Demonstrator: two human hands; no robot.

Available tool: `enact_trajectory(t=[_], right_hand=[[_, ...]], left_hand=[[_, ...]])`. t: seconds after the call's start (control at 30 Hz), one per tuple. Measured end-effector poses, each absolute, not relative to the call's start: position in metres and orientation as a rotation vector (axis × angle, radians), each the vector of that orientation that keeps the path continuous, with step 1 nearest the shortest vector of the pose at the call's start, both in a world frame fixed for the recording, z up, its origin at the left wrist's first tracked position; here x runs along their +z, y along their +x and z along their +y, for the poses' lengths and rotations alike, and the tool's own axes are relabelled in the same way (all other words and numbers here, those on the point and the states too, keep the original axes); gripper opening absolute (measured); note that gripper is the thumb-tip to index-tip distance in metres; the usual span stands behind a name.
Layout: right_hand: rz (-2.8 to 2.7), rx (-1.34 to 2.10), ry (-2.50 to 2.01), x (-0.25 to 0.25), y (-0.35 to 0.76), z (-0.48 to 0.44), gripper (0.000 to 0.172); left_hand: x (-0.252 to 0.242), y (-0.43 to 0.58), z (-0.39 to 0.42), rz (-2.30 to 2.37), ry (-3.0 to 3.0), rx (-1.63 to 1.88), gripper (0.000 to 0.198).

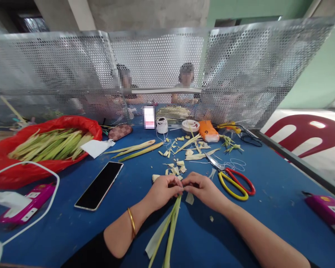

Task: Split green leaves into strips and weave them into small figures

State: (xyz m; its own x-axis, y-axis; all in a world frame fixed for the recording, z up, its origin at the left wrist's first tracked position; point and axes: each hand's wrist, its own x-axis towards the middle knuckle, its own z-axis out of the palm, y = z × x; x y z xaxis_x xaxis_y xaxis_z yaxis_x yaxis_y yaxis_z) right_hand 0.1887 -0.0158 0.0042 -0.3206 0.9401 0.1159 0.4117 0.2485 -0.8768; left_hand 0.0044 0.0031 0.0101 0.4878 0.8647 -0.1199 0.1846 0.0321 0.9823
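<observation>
My left hand (165, 189), with a gold bangle on the wrist, is closed in a pinch at the top end of a few long green leaf strips (171, 230). Against it, thumb to thumb, my right hand (201, 186) is also pinched at that same end; its fingertips hide exactly what lies between them. The strips hang down toward the table's near edge, with a pale strip beside them. Just past my hands lie cut pale husk scraps (176, 168). Right of my right hand rest scissors (231, 178) with red and yellow handles, blades apart.
A red bag (85, 121) of green leaves lies left, near a phone (99, 186) and a purple power strip (36, 203). Thread spool (162, 125), tape roll (190, 125) and orange packet (208, 131) stand before a perforated metal screen (159, 56). People sit behind it.
</observation>
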Motion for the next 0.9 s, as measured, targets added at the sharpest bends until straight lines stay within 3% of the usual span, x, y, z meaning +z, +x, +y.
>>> enact_trajectory(t=[0.2,0.47,0.9], right_hand=[[-1.929,0.818,-1.218,0.0021,0.1835,-0.0176,0.017],[-1.932,0.840,-1.176,0.0104,0.1872,-0.0219,0.016],[-2.059,0.820,-1.176,0.0089,0.1828,-0.0233,0.014]], left_hand=[[0.0114,0.0056,0.0036,1.009,1.428,0.681,0.014],[0.0099,0.0051,0.0069,1.117,1.344,0.724,0.020],[0.0127,0.0040,0.0063,1.170,1.388,0.725,0.009]])
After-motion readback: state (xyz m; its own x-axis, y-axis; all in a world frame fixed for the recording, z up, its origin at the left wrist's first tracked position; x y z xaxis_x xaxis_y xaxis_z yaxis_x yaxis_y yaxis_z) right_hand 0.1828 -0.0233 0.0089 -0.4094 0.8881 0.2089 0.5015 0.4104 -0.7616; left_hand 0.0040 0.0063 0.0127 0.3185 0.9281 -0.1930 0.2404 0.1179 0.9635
